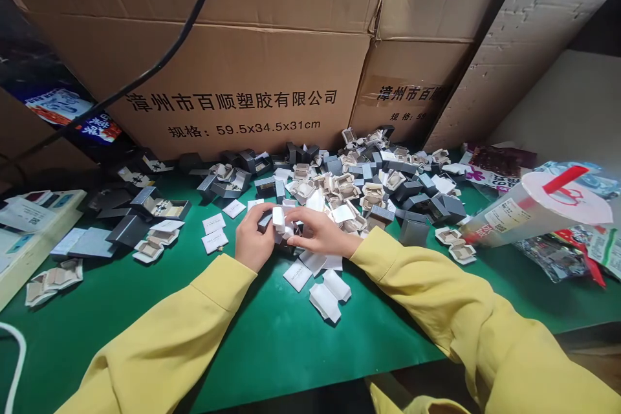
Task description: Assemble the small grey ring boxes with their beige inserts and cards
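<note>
My left hand [255, 239] is closed around a small dark grey box [264, 222], mostly hidden by the fingers. From the other side my right hand [317, 231] grips a small white box insert [278, 217], held against the box; whether it sits inside cannot be made out. Just below the hands lie white printed cards [297, 275] and an unfolded white insert [330, 295]. Two more cards [214, 233] rest left of my left hand. Behind the hands spreads a heap of cream inserts [342, 187] and dark boxes [414, 231].
Open dark boxes [160, 206] stand at left near a cream tray [61, 213]. At right are a drink cup with a red straw [528, 207] and snack packets [555, 259]. Large cardboard cartons [233, 65] wall the back of the green table [272, 349]; a black cable [165, 55] hangs across.
</note>
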The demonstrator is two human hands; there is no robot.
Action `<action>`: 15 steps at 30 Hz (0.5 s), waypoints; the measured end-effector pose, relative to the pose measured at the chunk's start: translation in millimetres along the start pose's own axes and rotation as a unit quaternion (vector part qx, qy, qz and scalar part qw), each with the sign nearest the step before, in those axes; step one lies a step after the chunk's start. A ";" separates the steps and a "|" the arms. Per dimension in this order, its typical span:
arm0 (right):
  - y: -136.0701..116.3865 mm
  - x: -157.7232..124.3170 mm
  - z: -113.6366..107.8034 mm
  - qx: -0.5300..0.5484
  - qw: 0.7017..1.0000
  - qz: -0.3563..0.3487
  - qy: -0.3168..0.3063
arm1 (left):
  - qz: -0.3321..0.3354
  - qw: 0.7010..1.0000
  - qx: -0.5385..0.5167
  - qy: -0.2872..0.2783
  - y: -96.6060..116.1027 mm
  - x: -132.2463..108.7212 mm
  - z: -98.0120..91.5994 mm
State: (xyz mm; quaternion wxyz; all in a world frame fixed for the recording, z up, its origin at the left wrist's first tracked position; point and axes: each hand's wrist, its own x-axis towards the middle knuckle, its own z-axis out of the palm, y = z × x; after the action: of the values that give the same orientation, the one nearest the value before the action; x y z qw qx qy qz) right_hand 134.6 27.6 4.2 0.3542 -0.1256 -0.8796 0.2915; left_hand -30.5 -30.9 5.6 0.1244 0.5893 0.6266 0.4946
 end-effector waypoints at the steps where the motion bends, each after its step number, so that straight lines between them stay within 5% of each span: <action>1: -0.6 0.0 0.0 0.003 1.000 0.002 0.002 | 0.004 1.000 -0.001 0.002 -0.3 0.3 -0.2; 15: 2.8 0.3 5.0 -0.004 1.000 -0.015 0.000 | 0.060 0.998 -0.006 0.036 1.9 -0.1 1.4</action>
State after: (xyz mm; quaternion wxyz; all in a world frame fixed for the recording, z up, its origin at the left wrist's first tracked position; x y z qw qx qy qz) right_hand 130.9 27.8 -0.2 0.3586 -0.1135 -0.8824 0.2826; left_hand -28.3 -30.6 6.3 0.0751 0.6073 0.5911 0.5255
